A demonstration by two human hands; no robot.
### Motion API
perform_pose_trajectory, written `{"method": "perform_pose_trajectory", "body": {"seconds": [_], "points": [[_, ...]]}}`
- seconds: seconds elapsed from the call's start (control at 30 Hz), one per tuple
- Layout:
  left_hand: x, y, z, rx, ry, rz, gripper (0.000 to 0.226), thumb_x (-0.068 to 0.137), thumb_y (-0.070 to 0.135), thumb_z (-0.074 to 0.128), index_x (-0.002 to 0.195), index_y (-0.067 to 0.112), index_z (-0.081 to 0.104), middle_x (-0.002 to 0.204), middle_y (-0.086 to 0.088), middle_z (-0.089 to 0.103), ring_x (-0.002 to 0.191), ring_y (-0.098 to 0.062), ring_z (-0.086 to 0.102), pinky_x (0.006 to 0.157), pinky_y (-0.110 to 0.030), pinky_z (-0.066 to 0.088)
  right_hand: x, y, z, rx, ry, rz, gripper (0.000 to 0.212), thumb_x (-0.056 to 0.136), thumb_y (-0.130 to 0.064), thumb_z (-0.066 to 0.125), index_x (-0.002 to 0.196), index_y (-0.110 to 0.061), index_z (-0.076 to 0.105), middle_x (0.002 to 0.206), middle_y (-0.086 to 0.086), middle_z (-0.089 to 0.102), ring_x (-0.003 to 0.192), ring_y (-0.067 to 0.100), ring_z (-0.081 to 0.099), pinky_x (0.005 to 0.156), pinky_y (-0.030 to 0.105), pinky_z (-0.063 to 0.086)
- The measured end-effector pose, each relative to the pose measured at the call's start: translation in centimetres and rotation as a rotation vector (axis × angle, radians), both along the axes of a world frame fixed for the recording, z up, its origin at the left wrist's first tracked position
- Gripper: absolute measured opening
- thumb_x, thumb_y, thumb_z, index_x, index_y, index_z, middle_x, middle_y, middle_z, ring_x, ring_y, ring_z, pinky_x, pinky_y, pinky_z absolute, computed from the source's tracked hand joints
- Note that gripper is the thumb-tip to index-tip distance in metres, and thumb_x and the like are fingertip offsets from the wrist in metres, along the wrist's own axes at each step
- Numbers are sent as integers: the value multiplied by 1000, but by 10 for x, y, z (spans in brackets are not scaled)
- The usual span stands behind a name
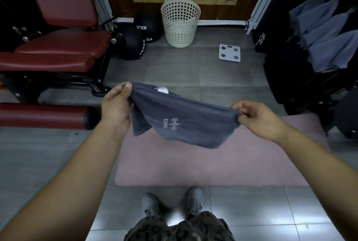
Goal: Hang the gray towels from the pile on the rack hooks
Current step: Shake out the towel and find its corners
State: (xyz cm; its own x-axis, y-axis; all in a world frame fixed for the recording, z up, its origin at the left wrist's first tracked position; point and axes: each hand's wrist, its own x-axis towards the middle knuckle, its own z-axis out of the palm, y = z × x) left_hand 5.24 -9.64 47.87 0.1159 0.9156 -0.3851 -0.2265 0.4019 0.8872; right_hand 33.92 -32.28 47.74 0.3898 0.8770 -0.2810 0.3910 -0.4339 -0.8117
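A gray towel (182,118) with a small white logo and a white tag is stretched in the air between my hands, above a pink mat. My left hand (116,103) pinches its far left corner. My right hand (255,117) pinches the right corner. The lower edge sags toward me. At the right edge, three gray towels (329,33) hang on a dark rack (290,78); its hooks are hidden by the cloth. No pile of towels shows in this view.
A pink mat (193,165) lies on the gray tiled floor. A cream laundry basket (180,22) stands at the back wall beside black medicine balls (135,43). A white scale (229,52) lies on the floor. A red padded bench (58,47) fills the left side.
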Motion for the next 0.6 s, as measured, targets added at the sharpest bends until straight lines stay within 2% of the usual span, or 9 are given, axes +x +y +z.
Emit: {"method": "perform_pose_trajectory", "body": {"seconds": [0.13, 0.27, 0.37, 0.43, 0.47, 0.53, 0.6], "points": [[-7, 8, -3, -39, -7, 43, 8, 95, 15, 66, 90, 21, 67, 87, 4, 71, 75, -6, 66, 66, -20, 51, -5, -4, 14, 20, 163, 57, 26, 100, 5, 47, 91, -8, 67, 83, -1, 70, 81, 10, 63, 81, 21, 49], [-9, 11, -7, -58, 2, 57, 8, 97, 16, 64, 91, 21, 65, 91, 4, 70, 79, -6, 66, 71, -22, 51, -12, -7, 22, -78, 181, 176, 25, 98, 3, 51, 85, -10, 67, 77, -7, 64, 75, 4, 56, 73, 17, 44], [-10, 10, -9, -37, 51, 38, 9, 98, 17, 62, 92, 22, 65, 92, 5, 70, 79, -5, 66, 70, -20, 52, -15, -12, 13, -308, -58, 385, 18, 93, -14, 61, 75, -15, 60, 69, -9, 56, 67, 8, 51, 65, 27, 42], [-9, 9, -10, 5, 77, 18, 15, 100, 16, 59, 88, 22, 65, 84, 8, 68, 72, -1, 65, 65, -17, 52, -12, -15, 0, -493, -268, 475, 19, 86, -31, 63, 76, -15, 59, 80, -5, 61, 74, 15, 58, 71, 34, 49], [-9, 9, -10, 23, 84, 8, 17, 101, 16, 58, 87, 22, 65, 82, 8, 68, 69, 0, 64, 63, -16, 51, -8, -19, -6, -584, -326, 487, 22, 83, -38, 62, 75, -18, 59, 84, -4, 62, 77, 16, 60, 74, 35, 51], [-11, 9, -13, 49, 95, 0, 17, 101, 14, 56, 87, 21, 65, 80, 7, 66, 67, 1, 63, 61, -15, 50, -1, -27, -13, -722, -382, 512, 28, 83, -45, 60, 73, -20, 57, 79, -5, 61, 76, 17, 59, 68, 31, 47], [-17, 10, -19, 72, 115, 4, 20, 101, 12, 56, 85, 21, 64, 74, 9, 65, 62, 2, 61, 59, -14, 49, 4, -37, -17, -746, -526, 572, 29, 88, -49, 57, 74, -24, 55, 81, -5, 59, 82, 20, 58, 68, 27, 39]]}}
